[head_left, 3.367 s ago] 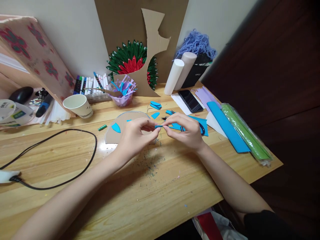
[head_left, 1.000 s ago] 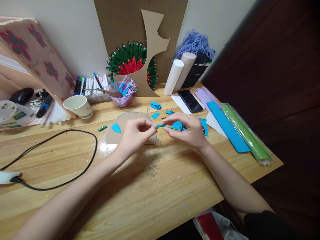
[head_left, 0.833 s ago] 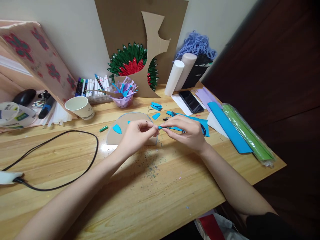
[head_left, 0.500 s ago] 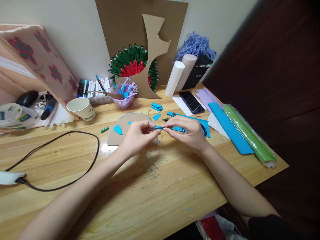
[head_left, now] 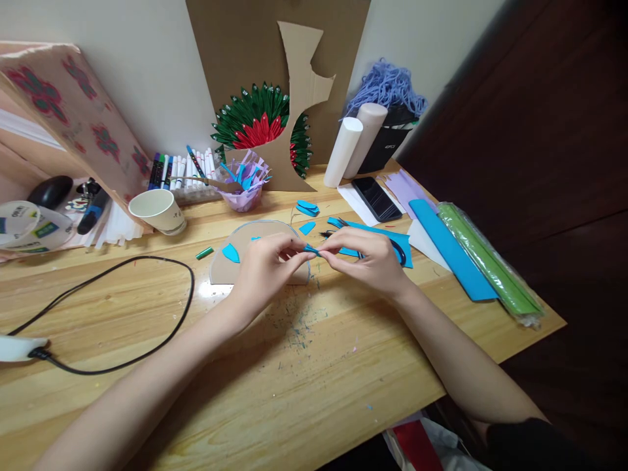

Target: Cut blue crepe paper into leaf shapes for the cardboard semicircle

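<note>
Between my two hands is a small folded piece of blue paper (head_left: 311, 248), pinched at both ends. My left hand (head_left: 269, 261) is closed, thumb and fingertips on the paper's left end. My right hand (head_left: 370, 258) is closed on its right end. Beneath my left hand lies a rounded cardboard piece (head_left: 265, 229), with a blue cut petal (head_left: 230, 253) on it. More blue petals (head_left: 307, 208) lie just beyond my hands. Scissors (head_left: 400, 252), partly hidden by my right hand, rest on a blue sheet (head_left: 387, 237).
Along the back stand a paper cup (head_left: 157, 212), markers (head_left: 164, 173), a purple bowl of scraps (head_left: 243, 193) and two white rolls (head_left: 343, 154). A phone (head_left: 377, 199) and a green pack (head_left: 488, 261) lie to the right. A black cable (head_left: 191, 294) loops on the left.
Both hands stay nearly in place. The blue paper between my fingertips has tilted slightly, its right end lower. The view has shifted a little.
</note>
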Demonstrator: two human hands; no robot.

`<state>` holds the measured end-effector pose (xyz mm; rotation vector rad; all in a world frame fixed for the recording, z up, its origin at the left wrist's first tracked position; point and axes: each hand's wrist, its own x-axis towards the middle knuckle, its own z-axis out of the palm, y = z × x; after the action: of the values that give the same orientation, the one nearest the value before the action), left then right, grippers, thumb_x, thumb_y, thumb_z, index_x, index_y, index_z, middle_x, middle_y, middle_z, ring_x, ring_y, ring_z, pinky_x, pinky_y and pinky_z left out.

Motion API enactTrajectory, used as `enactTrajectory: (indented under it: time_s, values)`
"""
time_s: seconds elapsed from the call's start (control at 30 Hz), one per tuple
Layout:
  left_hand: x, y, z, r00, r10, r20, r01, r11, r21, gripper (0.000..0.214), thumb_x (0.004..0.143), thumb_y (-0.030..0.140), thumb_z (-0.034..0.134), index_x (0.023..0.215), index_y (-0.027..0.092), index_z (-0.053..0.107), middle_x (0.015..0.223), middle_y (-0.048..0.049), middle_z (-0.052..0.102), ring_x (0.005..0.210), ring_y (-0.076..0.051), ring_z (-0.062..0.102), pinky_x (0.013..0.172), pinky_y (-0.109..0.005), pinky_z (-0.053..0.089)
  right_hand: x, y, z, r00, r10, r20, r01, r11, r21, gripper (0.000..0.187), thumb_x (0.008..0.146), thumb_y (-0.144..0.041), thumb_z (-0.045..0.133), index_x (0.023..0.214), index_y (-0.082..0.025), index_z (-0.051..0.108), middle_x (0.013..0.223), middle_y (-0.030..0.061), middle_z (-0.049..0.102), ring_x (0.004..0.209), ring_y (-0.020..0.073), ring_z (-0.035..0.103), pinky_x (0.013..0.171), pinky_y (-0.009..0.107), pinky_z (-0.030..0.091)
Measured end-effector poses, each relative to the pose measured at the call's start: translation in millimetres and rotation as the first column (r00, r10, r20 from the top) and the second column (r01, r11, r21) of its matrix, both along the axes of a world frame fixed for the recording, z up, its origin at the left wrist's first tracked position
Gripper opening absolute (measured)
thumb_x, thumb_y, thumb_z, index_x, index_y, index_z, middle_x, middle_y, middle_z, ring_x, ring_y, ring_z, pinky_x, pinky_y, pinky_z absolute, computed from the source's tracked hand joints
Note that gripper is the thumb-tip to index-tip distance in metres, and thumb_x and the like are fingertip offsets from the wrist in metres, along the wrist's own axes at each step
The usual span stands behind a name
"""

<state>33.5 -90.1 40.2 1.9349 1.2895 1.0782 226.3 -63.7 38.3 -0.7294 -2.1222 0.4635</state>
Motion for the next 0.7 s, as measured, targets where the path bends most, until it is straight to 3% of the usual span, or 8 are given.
enactTrajectory:
  time_s: [0.13,0.27,0.43,0.57,0.7]
  values:
    - [-0.7,-1.2,2.7,0.999,-0.043,0.006,0.042,0.992,0.119,0.016,0.080,0.024,0.064,0.094,0.018,0.066,0.086,-0.0049,0.070,0.071,-0.013,0.063,0.067,-0.026,0.050,-0.3,-0.1,0.2,1.000,0.009,-0.002,-0.009,0.999,-0.044,0.007,0.081,-0.019,0.059,0.080,-0.020,0.066,0.077,0.0023,0.068,0.072,0.0153,0.062,0.070,0.031,0.050]
    - [-0.8,-2.3,7.8,0.995,-0.099,0.018,0.096,0.988,0.125,0.018,0.079,0.022,0.064,0.097,0.018,0.065,0.089,-0.0050,0.070,0.077,-0.014,0.064,0.073,-0.027,0.051,-0.6,0.2,1.5,1.000,0.005,-0.008,-0.006,0.995,-0.098,0.006,0.080,-0.016,0.060,0.077,-0.018,0.065,0.073,0.0016,0.065,0.069,0.0142,0.060,0.065,0.028,0.049]
    - [1.7,-0.6,6.2,0.974,-0.075,0.215,0.097,0.991,-0.094,0.022,0.078,0.025,0.065,0.098,0.016,0.066,0.089,-0.0067,0.070,0.077,-0.015,0.065,0.071,-0.027,0.053,-0.8,0.7,0.6,1.000,-0.018,-0.002,0.018,0.997,-0.076,0.006,0.080,-0.018,0.059,0.078,-0.019,0.064,0.075,0.0014,0.065,0.070,0.0144,0.060,0.067,0.029,0.049]
    - [4.6,3.6,1.5,0.909,-0.002,0.416,0.126,0.954,-0.272,0.032,0.070,0.026,0.071,0.097,0.011,0.063,0.089,-0.0088,0.070,0.078,-0.017,0.066,0.074,-0.030,0.054,-1.7,-0.5,-0.3,0.999,-0.035,0.028,0.034,0.999,0.019,0.007,0.082,-0.018,0.058,0.084,-0.020,0.064,0.077,0.0022,0.067,0.071,0.0151,0.060,0.067,0.030,0.049]
    - [5.1,4.8,1.2,0.888,0.037,0.458,0.136,0.931,-0.339,0.038,0.068,0.026,0.073,0.101,0.010,0.060,0.078,-0.0067,0.071,0.074,-0.017,0.067,0.074,-0.031,0.053,-2.1,-1.1,-0.8,0.996,-0.038,0.081,0.026,0.990,0.141,0.011,0.083,-0.016,0.056,0.088,-0.021,0.064,0.078,0.0024,0.068,0.072,0.0160,0.060,0.068,0.031,0.049]
